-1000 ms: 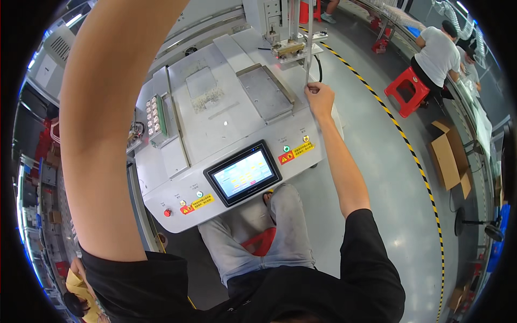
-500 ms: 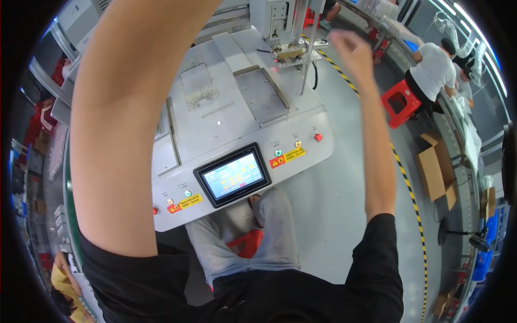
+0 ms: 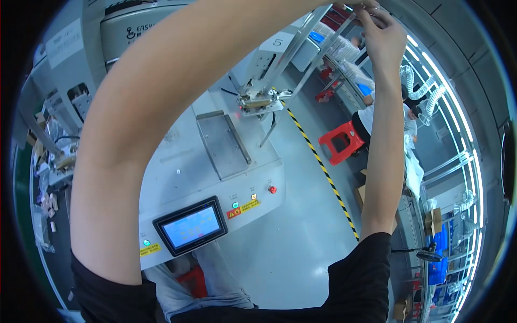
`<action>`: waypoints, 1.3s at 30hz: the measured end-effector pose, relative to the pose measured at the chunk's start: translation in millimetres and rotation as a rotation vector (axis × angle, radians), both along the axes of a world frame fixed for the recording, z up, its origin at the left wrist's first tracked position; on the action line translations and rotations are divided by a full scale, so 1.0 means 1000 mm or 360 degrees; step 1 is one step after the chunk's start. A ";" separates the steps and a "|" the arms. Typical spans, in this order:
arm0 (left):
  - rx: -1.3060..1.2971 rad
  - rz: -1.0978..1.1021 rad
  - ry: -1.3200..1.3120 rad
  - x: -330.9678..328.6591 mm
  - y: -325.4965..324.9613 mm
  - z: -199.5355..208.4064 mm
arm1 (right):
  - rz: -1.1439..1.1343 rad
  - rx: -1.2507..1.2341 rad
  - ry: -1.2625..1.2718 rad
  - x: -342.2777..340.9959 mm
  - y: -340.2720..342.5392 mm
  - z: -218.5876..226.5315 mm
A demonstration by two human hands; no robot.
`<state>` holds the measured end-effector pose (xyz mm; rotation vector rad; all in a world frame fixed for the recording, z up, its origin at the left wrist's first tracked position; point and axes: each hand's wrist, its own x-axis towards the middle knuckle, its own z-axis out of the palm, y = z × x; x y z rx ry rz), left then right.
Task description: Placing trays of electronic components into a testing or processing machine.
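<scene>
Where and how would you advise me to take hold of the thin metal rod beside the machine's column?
I'd pinch the metal rod near its middle, coming from the right: it is long and slim, the column and bracket crowd its left, while its right looks open.

Floor (image 3: 291, 237) was grey and smooth, with bright glare patches. A black-and-yellow striped line (image 3: 315, 156) crossed it diagonally, bowed by the lens. Beyond the line, a red plastic stool (image 3: 341, 142) stood near a long workbench (image 3: 350, 83) loaded with pale, clear-looking goods. White ribbed ducts (image 3: 432, 99) hung over the benches on the right. Bright light tubes (image 3: 478, 188) ran in a long curve down that side; cast was cool and bluish. Grey panels (image 3: 458, 48) with dark seams filled the upper right; wall or ceiling could not be told. Lower right: cardboard box (image 3: 432, 222), with blue bins (image 3: 438, 258) below. At far left, a dark green surface (image 3: 22, 172) was noted.
</scene>
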<state>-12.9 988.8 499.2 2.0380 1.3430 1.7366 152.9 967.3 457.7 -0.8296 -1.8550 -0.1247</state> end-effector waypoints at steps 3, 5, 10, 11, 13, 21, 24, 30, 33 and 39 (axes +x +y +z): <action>0.0018 -0.0429 -0.0051 -0.014 -0.006 -0.007 | -0.0021 0.0116 0.0149 -0.011 -0.007 0.001; -0.0134 -0.0511 -0.0129 -0.017 -0.037 -0.011 | 0.0037 -0.0015 0.0255 -0.007 -0.014 0.001; -0.0681 -0.0733 0.0738 -0.034 -0.057 -0.070 | -0.0016 -0.0233 0.0346 0.025 -0.009 0.024; -0.0888 -0.0840 0.1027 -0.035 -0.052 -0.094 | -0.0039 -0.0329 0.0384 0.024 -0.013 0.027; -0.1243 -0.0948 0.1163 -0.037 -0.027 -0.173 | 0.0057 -0.0472 0.0520 0.011 -0.003 0.030; -0.1409 -0.0780 0.1256 -0.005 0.006 -0.357 | -0.0172 -0.0494 0.0346 -0.005 -0.019 0.040; -0.1427 -0.0883 0.1208 -0.001 0.018 -0.380 | -0.0152 -0.0566 0.0416 -0.009 -0.032 0.044; -0.1308 -0.1030 0.1338 0.011 0.043 -0.401 | -0.0205 -0.0617 0.0403 -0.003 -0.040 0.052; -0.1212 -0.1184 0.1448 0.020 0.054 -0.406 | -0.0258 -0.0620 0.0346 0.006 -0.039 0.053; -0.0984 -0.1336 0.1724 0.030 0.069 -0.403 | -0.0162 -0.0565 0.0247 0.016 -0.037 0.050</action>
